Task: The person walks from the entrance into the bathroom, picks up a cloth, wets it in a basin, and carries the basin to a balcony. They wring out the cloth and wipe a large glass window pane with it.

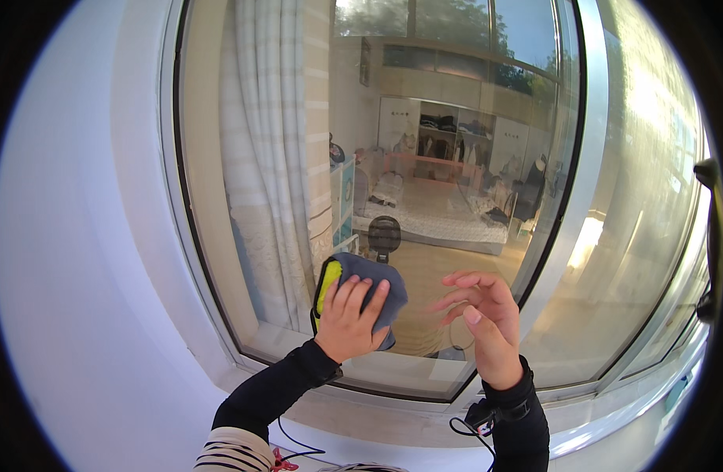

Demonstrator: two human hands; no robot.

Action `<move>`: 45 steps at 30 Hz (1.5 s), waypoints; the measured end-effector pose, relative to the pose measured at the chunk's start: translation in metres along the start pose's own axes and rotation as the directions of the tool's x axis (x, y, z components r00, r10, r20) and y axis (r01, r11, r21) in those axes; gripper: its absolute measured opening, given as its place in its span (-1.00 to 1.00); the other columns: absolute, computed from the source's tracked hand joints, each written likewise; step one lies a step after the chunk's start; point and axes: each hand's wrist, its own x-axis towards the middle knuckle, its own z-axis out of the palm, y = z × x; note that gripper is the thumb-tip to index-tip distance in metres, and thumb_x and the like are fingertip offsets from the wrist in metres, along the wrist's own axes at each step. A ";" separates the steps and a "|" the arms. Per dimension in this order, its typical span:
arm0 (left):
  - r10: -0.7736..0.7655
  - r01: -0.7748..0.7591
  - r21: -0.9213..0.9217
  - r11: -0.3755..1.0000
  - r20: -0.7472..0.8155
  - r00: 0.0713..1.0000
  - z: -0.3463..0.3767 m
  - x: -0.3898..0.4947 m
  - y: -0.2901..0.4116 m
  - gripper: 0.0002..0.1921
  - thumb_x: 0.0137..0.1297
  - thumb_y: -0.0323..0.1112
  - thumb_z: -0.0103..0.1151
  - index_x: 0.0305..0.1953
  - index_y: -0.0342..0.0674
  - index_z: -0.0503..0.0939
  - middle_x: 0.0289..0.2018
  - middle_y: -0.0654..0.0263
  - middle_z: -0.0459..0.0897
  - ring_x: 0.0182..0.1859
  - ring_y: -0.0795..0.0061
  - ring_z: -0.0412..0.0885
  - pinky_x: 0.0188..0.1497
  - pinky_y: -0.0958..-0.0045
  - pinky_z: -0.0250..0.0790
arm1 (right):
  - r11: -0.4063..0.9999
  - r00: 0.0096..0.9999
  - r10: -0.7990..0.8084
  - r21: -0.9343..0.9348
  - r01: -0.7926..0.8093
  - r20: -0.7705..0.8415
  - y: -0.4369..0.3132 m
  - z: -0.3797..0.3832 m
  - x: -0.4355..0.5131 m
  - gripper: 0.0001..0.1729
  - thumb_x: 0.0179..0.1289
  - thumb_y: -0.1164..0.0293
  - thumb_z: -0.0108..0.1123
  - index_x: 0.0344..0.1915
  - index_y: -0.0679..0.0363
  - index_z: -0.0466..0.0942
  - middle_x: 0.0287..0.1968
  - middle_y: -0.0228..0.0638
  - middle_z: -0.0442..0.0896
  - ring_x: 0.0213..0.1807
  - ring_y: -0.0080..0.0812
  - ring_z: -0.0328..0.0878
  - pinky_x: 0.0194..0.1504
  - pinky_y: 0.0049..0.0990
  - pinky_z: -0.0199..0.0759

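Observation:
My left hand (352, 318) lies spread on a folded grey cloth (391, 289) with a lime-green side, pressing it flat against the window pane (420, 330). The cloth is on the lower middle of the glass. To its right, my right hand (485, 321) is raised near the pane, its fingers curled apart and holding nothing; whether its fingertips touch the glass cannot be told. Black sleeves cover both forearms, and straps with cables are at the wrists.
A metal window frame (573, 248) runs up the right, beside another glass panel (626, 236). A white wall (72, 236) stands at left, and a sill (385, 422) lies below. Behind the glass show a curtain (267, 177) and a bed (432, 224).

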 end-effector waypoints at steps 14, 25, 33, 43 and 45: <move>-0.214 0.281 0.066 0.957 -0.492 0.844 -0.079 0.318 -0.152 -0.38 0.37 0.07 0.14 0.20 -0.37 0.53 0.26 -0.08 0.52 0.34 -0.09 0.42 0.40 -0.01 0.20 | 0.193 0.769 -0.628 -0.981 0.003 -0.121 -0.007 -0.092 -0.010 -0.44 0.13 0.64 0.11 0.21 0.37 0.43 0.32 0.01 0.43 0.35 0.02 0.36 0.38 -0.17 0.18; 0.570 -0.570 0.040 0.821 -0.123 0.812 -0.017 0.271 -0.057 -0.29 0.29 0.20 0.19 0.37 -0.06 0.45 0.44 0.17 0.35 0.49 0.13 0.26 0.54 0.08 0.03 | 0.076 0.776 -0.629 -0.997 -0.008 -0.054 0.004 -0.103 -0.013 -0.37 0.22 0.60 0.09 0.34 0.39 0.40 0.41 0.01 0.36 0.43 0.06 0.29 0.42 -0.15 0.15; -0.408 0.496 0.134 0.858 -0.411 0.816 -0.114 0.316 -0.260 -0.21 0.37 0.26 0.08 0.32 -0.38 0.43 0.35 -0.17 0.35 0.43 -0.19 0.21 0.48 0.06 0.06 | 0.026 0.845 -0.535 -1.000 -0.006 -0.019 -0.002 -0.111 -0.022 -0.24 0.07 0.60 0.14 0.38 0.37 0.38 0.45 0.00 0.34 0.45 0.11 0.27 0.43 -0.11 0.14; 0.147 -0.003 0.320 0.948 -0.425 0.893 -0.035 0.412 -0.129 -0.20 0.40 0.25 -0.02 0.45 -0.23 0.27 0.44 -0.11 0.28 0.51 -0.10 0.17 0.53 -0.01 -0.03 | -0.003 0.861 -0.505 -0.998 0.068 0.061 -0.016 -0.117 -0.025 -0.24 0.04 0.54 0.17 0.33 0.42 0.39 0.43 0.02 0.36 0.43 0.11 0.30 0.40 -0.07 0.21; 0.276 -0.149 0.344 0.927 -0.357 0.892 -0.019 0.426 -0.073 -0.22 0.42 0.22 -0.01 0.46 -0.22 0.28 0.46 -0.12 0.26 0.52 -0.08 0.15 0.55 0.08 -0.05 | -0.004 0.869 -0.490 -0.997 0.078 0.070 -0.018 -0.120 -0.027 -0.25 0.04 0.53 0.18 0.33 0.41 0.40 0.44 0.02 0.35 0.43 0.11 0.30 0.40 -0.05 0.20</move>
